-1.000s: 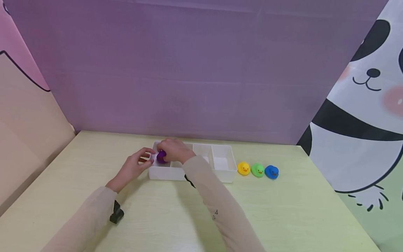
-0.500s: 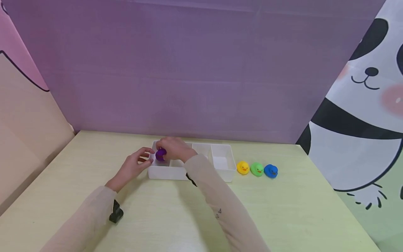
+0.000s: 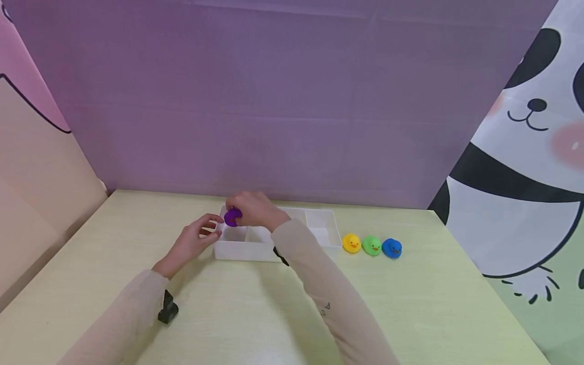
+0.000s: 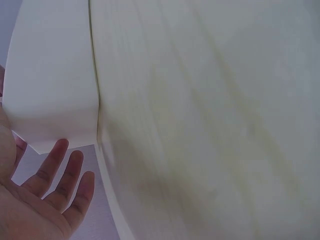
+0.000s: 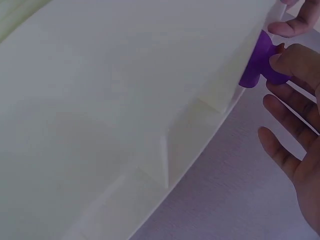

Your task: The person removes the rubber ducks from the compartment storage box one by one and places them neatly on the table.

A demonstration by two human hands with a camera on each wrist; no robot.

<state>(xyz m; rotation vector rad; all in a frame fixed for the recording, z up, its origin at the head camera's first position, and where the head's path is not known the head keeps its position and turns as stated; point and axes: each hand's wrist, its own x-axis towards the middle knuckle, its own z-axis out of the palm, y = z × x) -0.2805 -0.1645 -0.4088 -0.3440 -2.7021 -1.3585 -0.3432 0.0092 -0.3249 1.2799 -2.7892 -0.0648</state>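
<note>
Between thumb and fingers, my right hand [image 3: 255, 209] pinches a purple rubber duck [image 3: 232, 218] over the leftmost compartment of a white divided box [image 3: 262, 252]. In the right wrist view the purple duck's body [image 5: 256, 62] shows beside the box wall, its small orange bill near my thumb. My left hand [image 3: 191, 244] is at the left end of the box, with thumb and fingertips right at its wall. Its fingers are spread and relaxed in the left wrist view, near the box end [image 4: 55, 75].
Right of the box, a yellow duck [image 3: 352, 243], a green duck [image 3: 371, 245] and a blue duck [image 3: 392, 248] stand in a row on the pale wooden table [image 3: 219, 314]. A purple cloth [image 3: 292, 111] hangs behind the table, a panda-print sheet [image 3: 511, 223] to the right.
My right hand has raised the purple duck from inside the leftmost compartment to about the height of the rim. My left hand stays at the box's left end.
</note>
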